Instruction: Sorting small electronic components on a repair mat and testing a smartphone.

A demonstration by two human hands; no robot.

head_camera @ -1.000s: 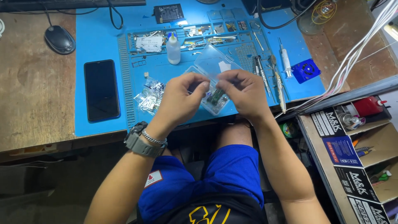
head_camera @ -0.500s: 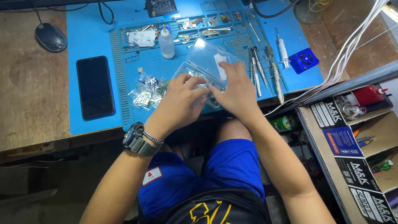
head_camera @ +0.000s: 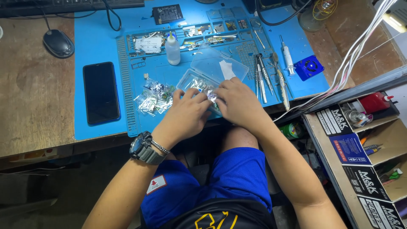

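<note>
My left hand [head_camera: 185,113] and my right hand [head_camera: 238,101] meet over an open clear plastic box [head_camera: 199,82] near the front edge of a blue work mat [head_camera: 101,51]. The fingers of both hands pinch small clear packets [head_camera: 210,96] inside the box. Its clear lid [head_camera: 218,63] lies open behind it. A pile of small packets [head_camera: 153,97] lies on the mat just left of my left hand. A grey watch and a bracelet sit on my left wrist.
A black phone [head_camera: 101,92] lies on the mat's left part. A small white bottle [head_camera: 172,49], tweezers and screwdrivers [head_camera: 271,76], a blue fan [head_camera: 309,68] and a mouse [head_camera: 59,43] are around. Shelves with boxes [head_camera: 360,144] stand at the right.
The view shifted slightly. Both hands lowered onto the clear box and now dig among the packets inside it, instead of holding a packet up between them.
</note>
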